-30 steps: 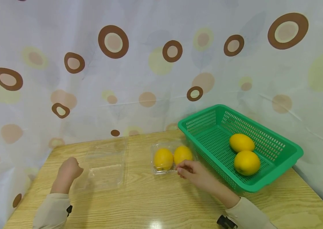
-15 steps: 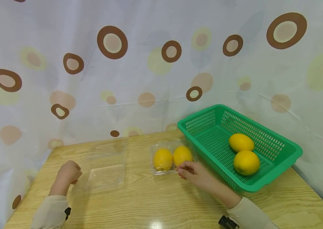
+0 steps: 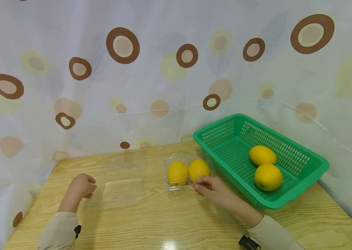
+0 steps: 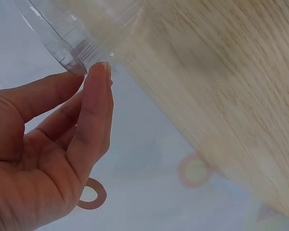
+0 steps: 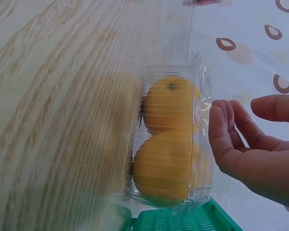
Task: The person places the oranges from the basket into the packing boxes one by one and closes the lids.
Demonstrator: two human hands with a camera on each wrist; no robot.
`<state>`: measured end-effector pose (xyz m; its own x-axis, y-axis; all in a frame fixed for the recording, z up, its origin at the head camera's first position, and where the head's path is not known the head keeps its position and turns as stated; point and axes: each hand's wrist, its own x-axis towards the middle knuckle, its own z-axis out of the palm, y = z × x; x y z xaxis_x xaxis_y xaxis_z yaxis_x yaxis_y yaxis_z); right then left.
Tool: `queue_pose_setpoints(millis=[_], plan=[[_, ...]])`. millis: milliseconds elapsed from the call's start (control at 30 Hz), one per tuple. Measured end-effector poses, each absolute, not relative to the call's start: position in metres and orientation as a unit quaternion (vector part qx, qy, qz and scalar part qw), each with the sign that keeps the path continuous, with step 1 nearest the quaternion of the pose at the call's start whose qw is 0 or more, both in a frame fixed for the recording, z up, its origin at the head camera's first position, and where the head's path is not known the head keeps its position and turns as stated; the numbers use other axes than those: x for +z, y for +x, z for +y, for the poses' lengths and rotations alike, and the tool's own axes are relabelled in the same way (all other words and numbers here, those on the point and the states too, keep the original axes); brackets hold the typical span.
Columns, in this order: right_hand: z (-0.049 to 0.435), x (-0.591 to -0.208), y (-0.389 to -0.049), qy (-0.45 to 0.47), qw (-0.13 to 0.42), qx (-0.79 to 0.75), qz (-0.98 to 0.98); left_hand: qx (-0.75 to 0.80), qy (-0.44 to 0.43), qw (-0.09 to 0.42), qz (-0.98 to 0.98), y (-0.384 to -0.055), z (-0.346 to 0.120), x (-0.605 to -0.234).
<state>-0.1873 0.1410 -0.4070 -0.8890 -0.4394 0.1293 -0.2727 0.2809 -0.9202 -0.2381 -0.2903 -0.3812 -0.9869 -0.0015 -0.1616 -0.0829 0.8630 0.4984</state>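
My left hand (image 3: 82, 185) pinches the rim of a clear plastic clamshell box (image 4: 82, 48) between thumb and fingertips. In the head view that clear box (image 3: 123, 191) lies on the left part of the table with its lid raised; nothing shows inside. My right hand (image 5: 250, 139) is beside a second clear clamshell box (image 5: 200, 77), its fingers loosely bent and the thumb apart, nothing between them. This box is closed over two oranges, one (image 3: 177, 173) on the left and one (image 3: 199, 169) on the right, the latter partly behind my hand.
A green slotted basket (image 3: 226, 173) stands on the wooden table (image 3: 151, 225) at the right, close beside the filled box. Two more oranges (image 3: 268, 177) rest inside it. A patterned curtain (image 3: 157, 80) hangs behind the table.
My left hand has moved a little to the right, and the box without fruit has slid right with it, closer to the filled box. The right hand stays about where it was.
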Motion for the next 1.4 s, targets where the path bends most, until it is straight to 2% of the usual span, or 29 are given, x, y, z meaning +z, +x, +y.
queue_pose_setpoints(millis=[267, 1133, 1400], plan=[[0.141, -0.409, -0.188, -0.228, 0.069, -0.553, 0.799, 0.316, -0.022, 0.074, 0.946, -0.238, -0.28, -0.385], [0.146, -0.415, -0.185, -0.221, 0.083, -0.555, 0.797, 0.355, -0.001, 0.045, 0.934, -0.247, -0.25, -0.396], [0.148, -0.414, -0.184, -0.216, 0.094, -0.557, 0.797, 0.386, -0.009, 0.055, 0.921, -0.25, -0.244, -0.398]])
